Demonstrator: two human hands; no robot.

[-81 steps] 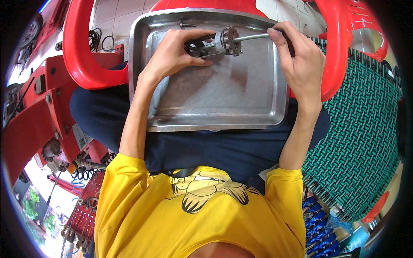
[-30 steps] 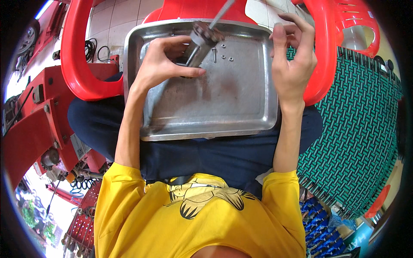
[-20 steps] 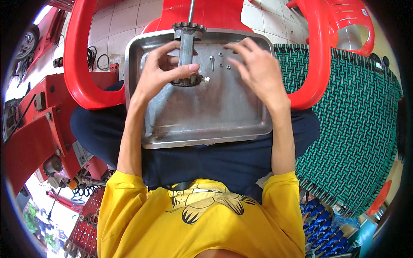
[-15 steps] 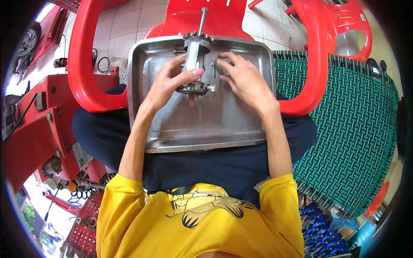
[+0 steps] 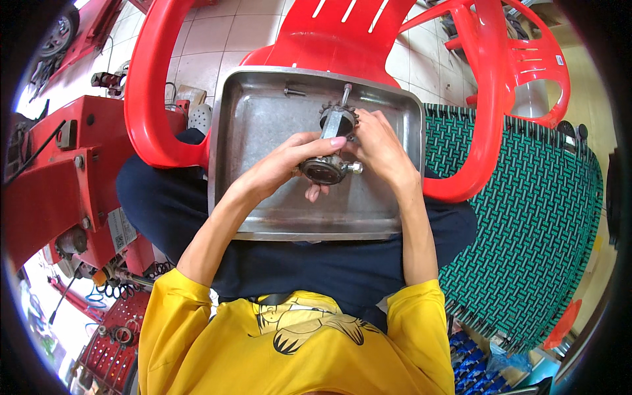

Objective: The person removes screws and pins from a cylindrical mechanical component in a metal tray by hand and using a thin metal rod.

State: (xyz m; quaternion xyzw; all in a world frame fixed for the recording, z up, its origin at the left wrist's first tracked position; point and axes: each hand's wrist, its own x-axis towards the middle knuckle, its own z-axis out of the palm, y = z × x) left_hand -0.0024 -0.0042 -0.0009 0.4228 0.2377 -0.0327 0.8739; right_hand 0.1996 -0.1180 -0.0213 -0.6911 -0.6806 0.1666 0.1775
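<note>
My left hand (image 5: 293, 160) is wrapped round a metal hub-like part (image 5: 336, 125), its thumb along the grey shaft. The part leans over the tray, with a toothed ring and a protruding threaded rod (image 5: 346, 93) at the far end. A dark round cap (image 5: 324, 171) with a small bolt fitting forms its near end. My right hand (image 5: 382, 150) is closed against the part's right side, just below the toothed ring; its fingertips are mostly hidden. A loose bolt (image 5: 295, 91) lies at the tray's far left.
The steel tray (image 5: 309, 236) rests over my crossed legs, its far side against a red plastic chair (image 5: 322, 39) whose arms flank it. A green woven lounger (image 5: 526, 217) stands on the right. Red machinery (image 5: 92, 178) is close on the left.
The right hand has come in from beside the part and closed against it. A bolt seen by its fingers earlier is out of sight. The whole scene has shifted slightly right and down.
</note>
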